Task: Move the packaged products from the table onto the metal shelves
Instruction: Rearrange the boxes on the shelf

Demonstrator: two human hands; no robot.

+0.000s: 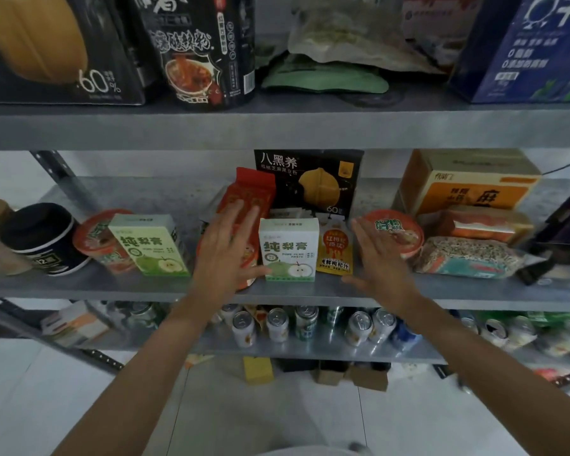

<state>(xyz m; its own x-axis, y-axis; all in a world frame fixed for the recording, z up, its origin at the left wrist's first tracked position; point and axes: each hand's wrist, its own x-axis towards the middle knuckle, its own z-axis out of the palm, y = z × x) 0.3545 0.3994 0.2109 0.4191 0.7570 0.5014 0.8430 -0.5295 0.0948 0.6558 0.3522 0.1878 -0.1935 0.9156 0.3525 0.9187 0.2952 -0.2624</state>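
On mid shelf [112, 287] of the metal rack, pear-paste box [288, 248] is stood at the front edge between both hands; a 2nd box [152, 245] of the same kind is set further left, turned at an angle. Red pouch [250, 199] is partly covered by L hand; yellow pouch [334, 255] is just beside the box's right side; black carton [310, 179], marked "八黑养", is stood behind; red-lidded bowl [395, 232] is partly hidden by R hand; cans [277, 324] are seen on the shelf below. Box front reads "纯梨膏 / PURE PEAR PASTE". Box is upright, long axis vertical, printed face toward camera. L hand [227, 255]: fingers straight, spread wide, nothing held; thumb tip at box's lower-left corner, contact cannot be told. R hand [379, 255]: fingers straight, nothing held, apart from box.
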